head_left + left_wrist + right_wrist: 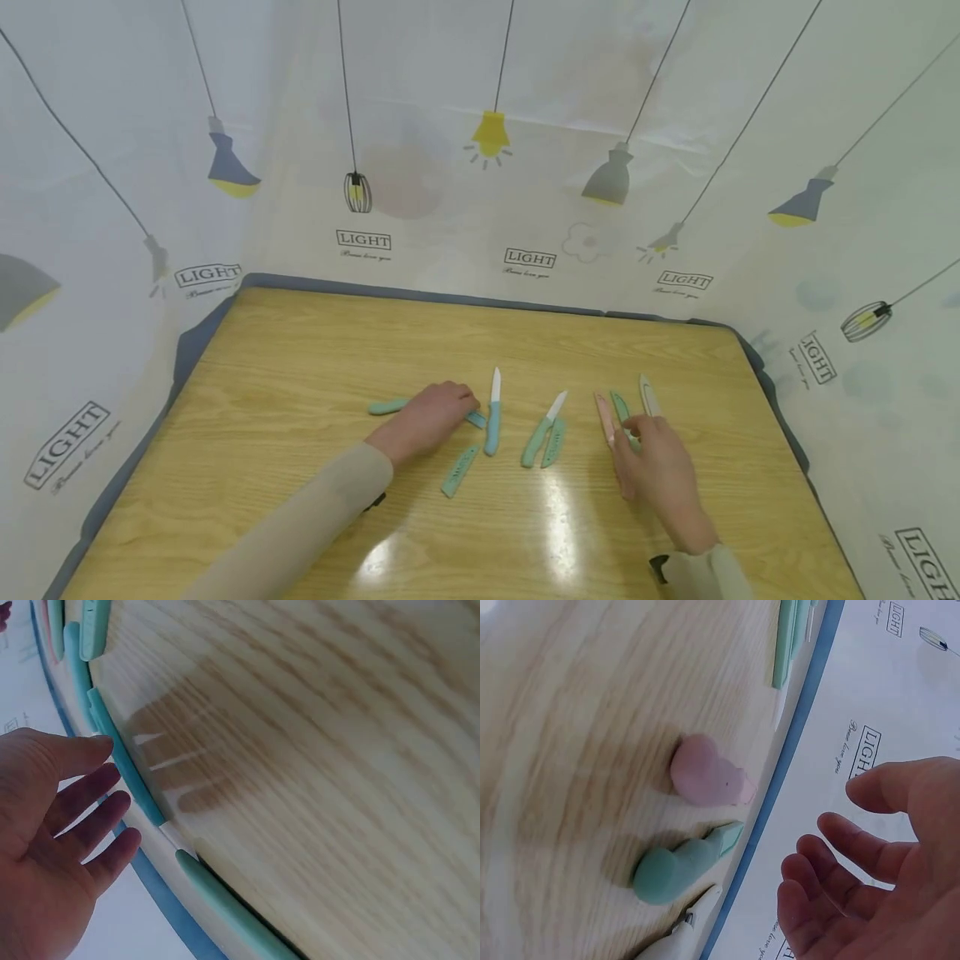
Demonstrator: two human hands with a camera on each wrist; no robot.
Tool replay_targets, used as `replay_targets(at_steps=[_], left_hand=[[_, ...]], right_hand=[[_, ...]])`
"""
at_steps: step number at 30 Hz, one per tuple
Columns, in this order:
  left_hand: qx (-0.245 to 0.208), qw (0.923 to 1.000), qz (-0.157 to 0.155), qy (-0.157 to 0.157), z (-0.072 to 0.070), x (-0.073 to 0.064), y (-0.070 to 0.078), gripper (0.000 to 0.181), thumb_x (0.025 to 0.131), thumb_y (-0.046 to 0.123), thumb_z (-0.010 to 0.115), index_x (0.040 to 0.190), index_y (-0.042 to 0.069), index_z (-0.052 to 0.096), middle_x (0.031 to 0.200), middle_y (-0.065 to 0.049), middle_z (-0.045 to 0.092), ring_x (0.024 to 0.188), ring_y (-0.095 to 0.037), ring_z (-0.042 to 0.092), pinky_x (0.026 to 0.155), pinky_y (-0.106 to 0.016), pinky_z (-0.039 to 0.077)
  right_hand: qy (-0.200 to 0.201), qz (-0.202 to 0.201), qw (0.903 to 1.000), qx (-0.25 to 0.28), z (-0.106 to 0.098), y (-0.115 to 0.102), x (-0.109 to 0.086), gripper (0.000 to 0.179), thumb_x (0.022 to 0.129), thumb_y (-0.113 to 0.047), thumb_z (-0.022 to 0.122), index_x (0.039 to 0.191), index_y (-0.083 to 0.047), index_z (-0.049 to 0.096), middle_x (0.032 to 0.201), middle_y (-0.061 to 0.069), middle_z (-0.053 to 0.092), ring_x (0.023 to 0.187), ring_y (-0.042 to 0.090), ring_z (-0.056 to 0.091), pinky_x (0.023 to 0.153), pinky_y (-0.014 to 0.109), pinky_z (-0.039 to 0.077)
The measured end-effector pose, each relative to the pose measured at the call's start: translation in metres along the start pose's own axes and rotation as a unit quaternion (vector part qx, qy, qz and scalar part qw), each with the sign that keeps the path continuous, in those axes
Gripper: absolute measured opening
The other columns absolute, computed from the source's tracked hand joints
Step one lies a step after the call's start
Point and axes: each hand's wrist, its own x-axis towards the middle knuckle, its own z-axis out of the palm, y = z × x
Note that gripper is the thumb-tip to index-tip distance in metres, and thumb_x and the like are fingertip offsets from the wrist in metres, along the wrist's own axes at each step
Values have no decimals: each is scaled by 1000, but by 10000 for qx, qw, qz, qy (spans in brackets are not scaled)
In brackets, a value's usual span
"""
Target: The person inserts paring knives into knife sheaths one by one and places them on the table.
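My left hand (431,417) is over the left group of knives, fingers loosely spread, thumb tip at the edge of a blue blade sheath (127,761). Beyond that sheath lies a green knife handle (236,911), with a short piece of white blade between them. To the hand's right is a blue-handled knife (492,425) with its white blade bare. My right hand (660,467) hovers with relaxed, slightly bent fingers above a pink knife (705,776) and a green knife (671,874). Nothing lies between its fingers. Beside them is a pale-handled tool (648,396), partly hidden by the hand.
Between the hands, a bare-bladed green knife (536,442) lies beside a green sheath (553,443). Another green sheath (460,472) rests nearer the front. The wooden table (300,350) is bordered behind by a printed white sheet (442,208).
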Motion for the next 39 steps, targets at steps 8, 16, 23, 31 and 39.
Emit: replay_targets(at_steps=[8, 16, 23, 31, 39], left_hand=[[517, 9981, 286, 150, 5, 4, 0, 20, 106, 2, 55, 119, 9, 68, 109, -4, 61, 92, -19, 57, 83, -35, 55], [886, 9956, 281, 131, 7, 5, -2, 19, 107, 6, 56, 120, 11, 69, 108, -3, 60, 92, -19, 57, 82, -35, 56], [24, 9998, 49, 165, 3, 2, -6, 22, 107, 10, 57, 127, 12, 67, 118, -4, 60, 103, -18, 61, 90, -34, 57], [-794, 9957, -132, 465, -8, -6, -4, 23, 106, 13, 60, 128, 14, 67, 118, 1, 59, 103, -14, 61, 89, -31, 56], [-651, 9913, 268, 1112, -12, -11, 5, 23, 101, 8, 68, 124, 13, 69, 113, 0, 60, 99, -14, 62, 85, -28, 57]], right_hand=[[166, -188, 9997, -59, 5, -3, -1, 34, 105, -24, 57, 120, 5, 68, 115, 23, 66, 99, 37, 65, 78, 54, 59], [165, -217, 9996, -37, 5, -4, -1, 35, 106, -24, 55, 121, 5, 67, 116, 23, 66, 99, 37, 65, 79, 54, 58], [175, -174, 9997, 38, 6, -6, -1, 35, 106, -25, 57, 122, 4, 67, 116, 22, 66, 98, 35, 65, 79, 52, 58], [286, -543, 9966, 544, 14, -26, 0, 26, 103, -20, 62, 113, 2, 71, 107, 15, 70, 97, 30, 68, 78, 47, 61], [121, -1236, 9825, 1387, 29, -65, 6, 22, 104, -21, 65, 111, -2, 72, 95, 3, 73, 85, 16, 69, 86, 35, 60]])
